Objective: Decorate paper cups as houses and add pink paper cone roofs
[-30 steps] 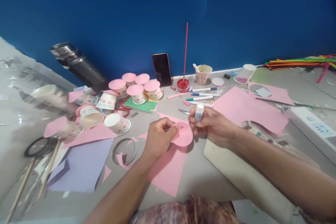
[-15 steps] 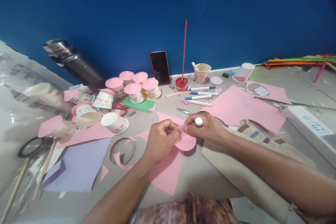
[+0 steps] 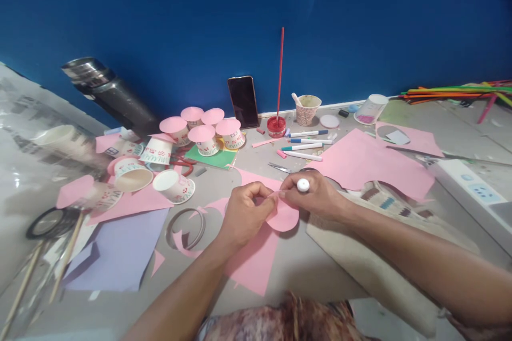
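A round pink paper disc [image 3: 285,217] is pinched at its upper edge by both hands. My left hand [image 3: 248,213] grips it from the left with thumb and fingertips. From the right, my right hand [image 3: 310,194] closes on the same edge, the fingertips of both nearly meeting. A white round-ended object, perhaps a glue tube [image 3: 303,185], pokes up from my right hand; most of it is hidden by the fingers. Beneath the disc lies a pink paper sheet [image 3: 256,264].
Decorated paper cups [image 3: 207,145] with pink tops stand at the back left. Scissors [image 3: 280,168] and markers [image 3: 306,146] lie behind my hands. A tape roll [image 3: 200,229] is left of my left arm, a cloth [image 3: 360,256] under my right arm. A phone [image 3: 243,104] leans on the wall.
My fingertips have shifted slightly along the disc's upper edge, and the disc hangs a touch lower. Everything else stays in place apart from a small camera shift.
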{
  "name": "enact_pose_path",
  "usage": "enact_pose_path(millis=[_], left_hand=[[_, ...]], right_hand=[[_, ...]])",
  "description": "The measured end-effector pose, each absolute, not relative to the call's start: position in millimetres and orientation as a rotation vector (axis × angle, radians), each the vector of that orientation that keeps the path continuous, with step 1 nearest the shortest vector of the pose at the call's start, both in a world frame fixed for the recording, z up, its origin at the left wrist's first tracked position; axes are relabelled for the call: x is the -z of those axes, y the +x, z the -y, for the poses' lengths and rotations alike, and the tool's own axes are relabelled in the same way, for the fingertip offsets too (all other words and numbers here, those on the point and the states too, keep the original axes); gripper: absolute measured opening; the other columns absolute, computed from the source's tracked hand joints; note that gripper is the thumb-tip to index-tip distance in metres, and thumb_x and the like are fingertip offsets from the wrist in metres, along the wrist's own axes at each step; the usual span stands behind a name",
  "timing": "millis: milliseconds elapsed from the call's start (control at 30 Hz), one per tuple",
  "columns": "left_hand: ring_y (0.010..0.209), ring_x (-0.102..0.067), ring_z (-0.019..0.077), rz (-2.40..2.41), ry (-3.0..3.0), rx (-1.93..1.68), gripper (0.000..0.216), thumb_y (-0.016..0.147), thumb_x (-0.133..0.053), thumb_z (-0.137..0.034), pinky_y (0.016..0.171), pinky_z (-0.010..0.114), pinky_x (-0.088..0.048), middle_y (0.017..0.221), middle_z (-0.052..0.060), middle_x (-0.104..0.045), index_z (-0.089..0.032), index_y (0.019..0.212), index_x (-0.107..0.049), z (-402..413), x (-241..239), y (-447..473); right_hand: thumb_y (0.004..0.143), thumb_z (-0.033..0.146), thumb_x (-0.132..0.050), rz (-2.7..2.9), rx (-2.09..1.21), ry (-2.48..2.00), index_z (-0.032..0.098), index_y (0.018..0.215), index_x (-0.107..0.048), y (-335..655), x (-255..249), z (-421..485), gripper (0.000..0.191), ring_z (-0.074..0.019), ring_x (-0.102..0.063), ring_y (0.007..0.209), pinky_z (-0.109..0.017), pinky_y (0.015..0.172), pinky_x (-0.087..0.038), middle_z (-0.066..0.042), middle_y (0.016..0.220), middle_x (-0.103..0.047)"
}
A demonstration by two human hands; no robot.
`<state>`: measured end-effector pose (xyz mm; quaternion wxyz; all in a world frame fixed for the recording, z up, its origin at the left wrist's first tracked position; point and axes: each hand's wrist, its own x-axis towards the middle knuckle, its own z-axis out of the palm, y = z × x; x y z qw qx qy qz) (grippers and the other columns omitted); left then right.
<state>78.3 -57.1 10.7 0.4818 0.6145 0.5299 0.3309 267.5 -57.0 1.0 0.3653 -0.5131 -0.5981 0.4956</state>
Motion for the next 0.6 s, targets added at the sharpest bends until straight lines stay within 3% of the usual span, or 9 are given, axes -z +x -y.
enact_pose_path(millis=[433,600], left_hand=[[0.050,-0.048,0.0100,-1.288,1.478,-0.790,0.026,0.079,-0.073,-0.036,0.052,0.023,-0.040,0.059,-0.001,-0.067,-0.019,0.061,-0.065,54.0,-11.0,74.8],[0.056,-0.054,0.0118,-1.293,1.496,-0.831,0.024,0.078,-0.073,-0.034,0.055,0.023,-0.042,0.060,0.000,-0.067,-0.018,0.061,-0.067,53.9,-7.0,74.7]], right_hand=[[0.079,0.029,-0.064,1.585,-1.190,-1.344,0.018,0.072,-0.072,268.8,-1.2,58.7,0.015,-0.0125,-0.056,0.058,-0.022,0.050,-0.039,0.001,0.062,-0.066],[0.079,0.029,-0.063,1.584,-1.189,-1.327,0.017,0.074,-0.072,270.7,-3.2,57.0,0.015,-0.0127,-0.055,0.058,-0.023,0.051,-0.040,0.000,0.063,-0.065]])
